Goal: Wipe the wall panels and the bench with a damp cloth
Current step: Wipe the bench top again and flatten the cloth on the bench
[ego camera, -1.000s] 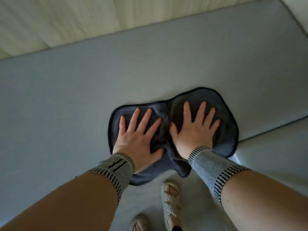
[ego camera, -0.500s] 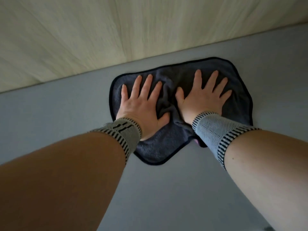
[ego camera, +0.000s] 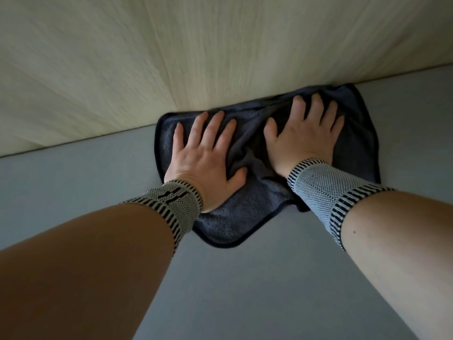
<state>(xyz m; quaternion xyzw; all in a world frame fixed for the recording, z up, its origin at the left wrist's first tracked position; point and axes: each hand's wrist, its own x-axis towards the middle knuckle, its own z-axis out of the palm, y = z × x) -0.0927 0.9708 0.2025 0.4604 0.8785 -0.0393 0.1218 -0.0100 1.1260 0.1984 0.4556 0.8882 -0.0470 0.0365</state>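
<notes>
The step in hand looks like the wiping of the bench: the dark grey terry cloth with black-stitched edging (ego camera: 245,217) lies spread on the smooth pale grey worktop (ego camera: 257,290), with its far edge butted against the foot of the cream, wood-grained wall panel (ego camera: 220,57). Judged from that, the stroke has reached the back limit of the seat, so the next move probably calls for drawing the cloth away from the wall panel under even pressure, or sliding it sideways along the panel's base to clean the seam. The panel itself may come afterwards; nothing here shows whether it has been wiped.

The left hand (ego camera: 203,158) lies flat on the part of the cloth just short of the wall panel, fingers straight and fanned, thumb out to the side, palm pressing down. The right hand (ego camera: 304,141) lies the same way beside it, its fingertips (ego camera: 297,100) almost at the panel's base. Neither grips anything; both merely press. Between them the cloth is bunched into a ridge. Striped knitted wrist supports (ego camera: 176,202) cover both wrists.
</notes>
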